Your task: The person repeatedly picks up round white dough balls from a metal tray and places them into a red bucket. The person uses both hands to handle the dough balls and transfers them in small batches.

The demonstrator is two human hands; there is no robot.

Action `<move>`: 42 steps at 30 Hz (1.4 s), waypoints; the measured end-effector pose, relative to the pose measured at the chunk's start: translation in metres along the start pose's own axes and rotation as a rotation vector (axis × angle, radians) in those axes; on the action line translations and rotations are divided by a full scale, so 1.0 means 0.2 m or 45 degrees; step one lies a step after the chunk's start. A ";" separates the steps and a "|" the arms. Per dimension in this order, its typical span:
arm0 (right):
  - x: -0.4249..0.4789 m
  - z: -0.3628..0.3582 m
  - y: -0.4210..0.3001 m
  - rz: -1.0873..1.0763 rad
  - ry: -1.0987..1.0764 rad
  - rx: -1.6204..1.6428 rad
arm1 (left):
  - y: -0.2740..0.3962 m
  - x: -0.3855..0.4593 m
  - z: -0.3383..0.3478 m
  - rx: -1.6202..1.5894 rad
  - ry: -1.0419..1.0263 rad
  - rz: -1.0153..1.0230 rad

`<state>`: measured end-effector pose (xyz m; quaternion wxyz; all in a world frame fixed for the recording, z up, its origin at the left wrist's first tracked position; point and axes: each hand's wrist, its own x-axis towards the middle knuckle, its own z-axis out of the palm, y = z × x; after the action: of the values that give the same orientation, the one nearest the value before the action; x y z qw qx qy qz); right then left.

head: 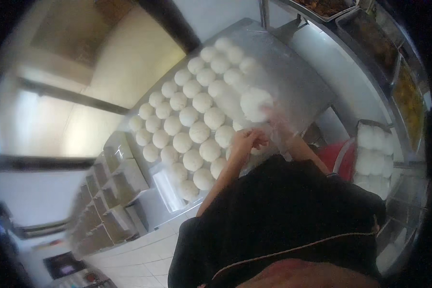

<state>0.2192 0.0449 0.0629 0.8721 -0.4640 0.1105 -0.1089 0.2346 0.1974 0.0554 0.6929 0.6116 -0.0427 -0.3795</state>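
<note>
Rows of round white dough balls (199, 132) cover much of a metal worktop (295, 68). My left hand (250, 141) is over the near edge of the rows, its fingers curled; whether it holds anything cannot be made out. To its right, my blurred right hand (275, 117) touches the lower right side of a larger white dough piece (255, 104), and whether it grips the piece is unclear. Something thin and translucent, perhaps plastic film, hangs near the right wrist. The dough under my hands is partly hidden.
A clear plastic roll or bag (168, 189) lies at the worktop's near left corner. Beside that corner stands a divided cardboard box (108, 201). On the right are a red container (336, 158), a pack of white items (373, 154) and food trays (408, 100).
</note>
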 end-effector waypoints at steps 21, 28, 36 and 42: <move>-0.67 0.45 0.29 -0.434 0.062 -0.193 | 0.11 -0.42 -0.35 -0.246 0.487 0.776; -0.73 0.50 0.24 -0.401 0.246 -0.093 | -0.10 -0.48 -0.11 1.123 0.472 1.760; -0.85 0.32 0.07 -0.889 -0.157 -1.725 | 0.08 -0.51 0.02 -0.277 -0.009 0.714; -0.89 0.25 -0.30 -1.067 -0.171 -1.652 | -0.07 -0.38 0.26 -0.906 -0.478 0.289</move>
<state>0.0594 0.1026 0.1561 0.3168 -0.8906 -0.0856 -0.3150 0.1467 0.1996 0.0876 0.8786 0.2458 -0.1018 -0.3966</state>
